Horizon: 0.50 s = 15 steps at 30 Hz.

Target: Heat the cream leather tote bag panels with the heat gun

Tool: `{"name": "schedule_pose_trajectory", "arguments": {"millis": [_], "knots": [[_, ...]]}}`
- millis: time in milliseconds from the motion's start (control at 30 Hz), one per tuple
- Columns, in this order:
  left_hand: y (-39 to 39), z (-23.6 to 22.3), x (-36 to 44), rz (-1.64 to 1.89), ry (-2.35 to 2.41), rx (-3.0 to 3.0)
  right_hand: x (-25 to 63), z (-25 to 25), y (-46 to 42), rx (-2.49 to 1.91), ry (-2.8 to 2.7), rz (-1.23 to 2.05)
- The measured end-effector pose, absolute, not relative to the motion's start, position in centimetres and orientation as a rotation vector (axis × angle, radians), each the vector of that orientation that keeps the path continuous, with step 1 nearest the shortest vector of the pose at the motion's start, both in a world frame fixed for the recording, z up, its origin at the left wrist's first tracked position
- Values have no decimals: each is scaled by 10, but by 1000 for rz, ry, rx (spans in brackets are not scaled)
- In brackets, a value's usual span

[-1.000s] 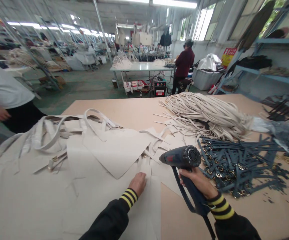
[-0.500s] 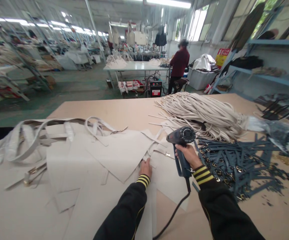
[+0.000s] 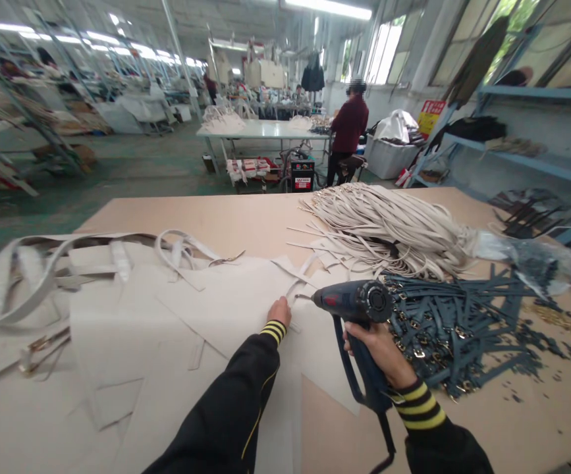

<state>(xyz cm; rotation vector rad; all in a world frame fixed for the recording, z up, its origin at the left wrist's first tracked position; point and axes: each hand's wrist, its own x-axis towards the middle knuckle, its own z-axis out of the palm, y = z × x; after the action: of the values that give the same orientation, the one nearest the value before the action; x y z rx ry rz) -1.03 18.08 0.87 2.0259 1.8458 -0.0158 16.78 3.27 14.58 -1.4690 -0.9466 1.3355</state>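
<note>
My right hand [image 3: 379, 352] is shut round the grip of a dark blue heat gun [image 3: 357, 303], whose nozzle points left, just beyond my left hand. A black cord hangs from the gun's handle. My left hand [image 3: 279, 311] rests on overlapping cream leather panels [image 3: 216, 296], close to a narrow cream strap [image 3: 299, 280]. Its fingers curl downward and are partly hidden. To the right of the gun lies a heap of dark blue straps with metal buckles [image 3: 453, 336]. Behind it is a large bundle of cream straps [image 3: 384, 230].
The pieces lie on a wide tan board table [image 3: 206, 217], with small metal parts scattered at right. Beyond stand a white table [image 3: 260, 130], a seated person in a maroon top [image 3: 348, 125], a white bin [image 3: 388, 157] and blue shelves [image 3: 537, 141].
My right hand has tilted the heat gun from nearly upright to level, nozzle pointing left. My left hand has shifted slightly up the panels. The whole view has drifted slightly.
</note>
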Motion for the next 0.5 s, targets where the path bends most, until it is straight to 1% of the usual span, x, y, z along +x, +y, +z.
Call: {"name": "schedule_pose_trajectory", "arguments": {"millis": [100,200,300,400,500], "knots": [[156,6,-13,-103,1884,1983,184,147,30,-1490,-941,1291],[141,5,-3,-138,1960,1930,211,150,35,-1570,-896,1067],[136,8,8,-116,2018,1933,242,153,32,-1660,-819,952],[140,12,14,-88,1973,2022,259,152,-5,-1724,-753,947],[152,14,19,-59,1872,2109,248,155,-72,-1773,-713,1076]]}}
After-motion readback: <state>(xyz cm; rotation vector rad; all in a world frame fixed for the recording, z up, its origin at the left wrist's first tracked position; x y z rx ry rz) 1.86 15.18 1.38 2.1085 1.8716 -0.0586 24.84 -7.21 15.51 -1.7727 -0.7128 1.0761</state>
